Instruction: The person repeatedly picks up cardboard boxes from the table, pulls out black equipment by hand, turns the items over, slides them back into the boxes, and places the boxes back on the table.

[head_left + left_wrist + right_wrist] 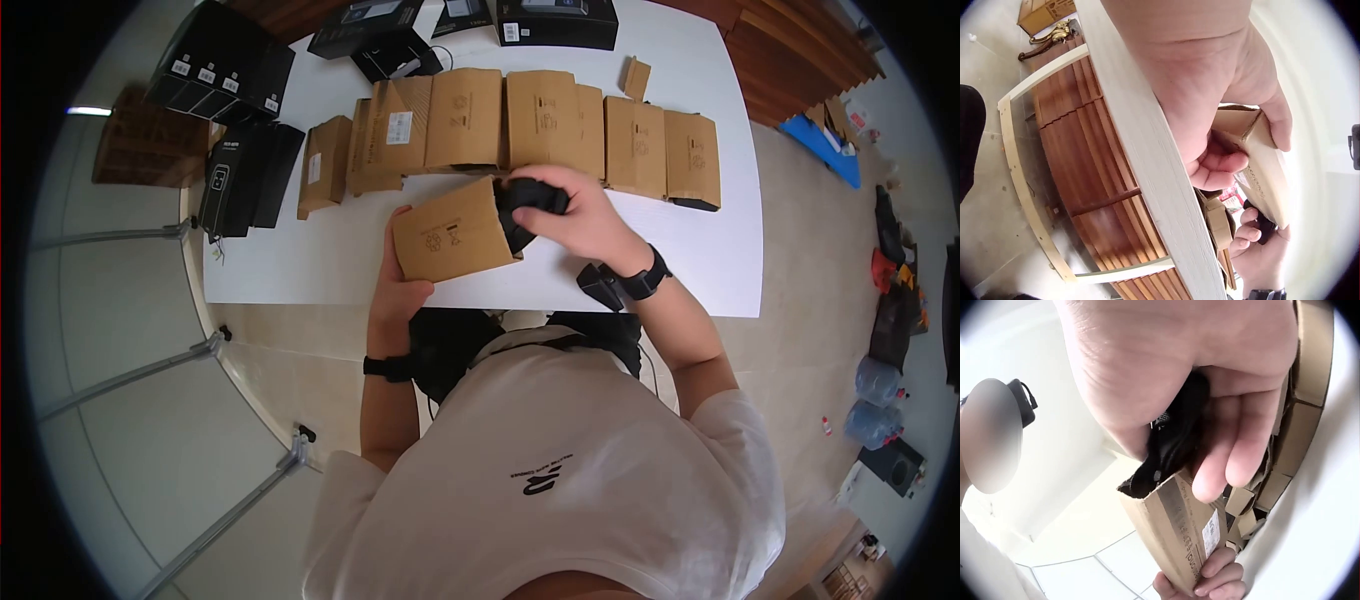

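My left hand (402,290) grips a brown cardboard box (452,235) by its left end, tilted over the table's near side. At the box's open right end, my right hand (585,215) holds a black item (541,195) between thumb and fingers. In the right wrist view this black item (1175,434) looks soft and strap-like, and part of it sits inside the box mouth; its exact kind I cannot tell. A printed white label (1211,533) shows on the box's side there. The left wrist view has the left fingers (1216,169) curled at the box end.
A row of brown cardboard boxes (465,118) stands across the white table (690,260). Black boxes (222,62) are stacked at the left and back. A small black object (600,287) lies near the front edge by the right wrist. A small cardboard piece (637,78) lies behind the row.
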`<action>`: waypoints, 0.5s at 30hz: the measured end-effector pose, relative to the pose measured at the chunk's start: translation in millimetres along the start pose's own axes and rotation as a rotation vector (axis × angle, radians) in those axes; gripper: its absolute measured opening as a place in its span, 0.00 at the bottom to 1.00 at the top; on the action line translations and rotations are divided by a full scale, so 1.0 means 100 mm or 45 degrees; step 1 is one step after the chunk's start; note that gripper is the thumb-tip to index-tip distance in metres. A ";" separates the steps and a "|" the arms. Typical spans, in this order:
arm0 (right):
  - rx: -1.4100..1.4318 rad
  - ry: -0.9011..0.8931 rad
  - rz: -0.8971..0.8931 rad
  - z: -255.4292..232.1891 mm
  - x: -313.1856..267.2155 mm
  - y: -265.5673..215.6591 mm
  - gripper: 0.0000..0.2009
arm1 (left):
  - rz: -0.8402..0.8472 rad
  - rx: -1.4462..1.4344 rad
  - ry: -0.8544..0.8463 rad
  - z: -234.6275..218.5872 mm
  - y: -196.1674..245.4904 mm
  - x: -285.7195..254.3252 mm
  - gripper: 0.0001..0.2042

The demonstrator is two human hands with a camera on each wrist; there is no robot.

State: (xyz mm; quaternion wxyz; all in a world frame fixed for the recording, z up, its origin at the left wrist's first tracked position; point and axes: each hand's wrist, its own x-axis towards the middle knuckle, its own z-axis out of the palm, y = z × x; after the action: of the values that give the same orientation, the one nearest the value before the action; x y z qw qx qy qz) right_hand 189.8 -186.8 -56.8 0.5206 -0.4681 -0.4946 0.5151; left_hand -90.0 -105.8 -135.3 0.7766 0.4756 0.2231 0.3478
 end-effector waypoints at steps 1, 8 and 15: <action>0.100 0.068 -0.006 -0.03 0.00 0.01 0.19 | 0.000 -0.053 0.036 0.03 0.00 -0.01 0.54; 0.329 0.239 -0.162 -0.23 0.05 -0.01 0.13 | -0.054 -0.008 0.074 0.03 0.14 -0.13 0.55; 0.359 0.406 -0.191 -0.32 -0.15 -0.02 0.15 | -0.148 0.466 0.143 0.03 0.41 -0.18 0.54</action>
State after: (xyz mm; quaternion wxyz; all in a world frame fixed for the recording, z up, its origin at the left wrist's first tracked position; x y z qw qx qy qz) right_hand 222.2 -201.5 -57.2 0.6893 -0.4280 -0.3627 0.4585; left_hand -113.0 -108.2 -97.0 0.6822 0.5750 0.3528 0.2818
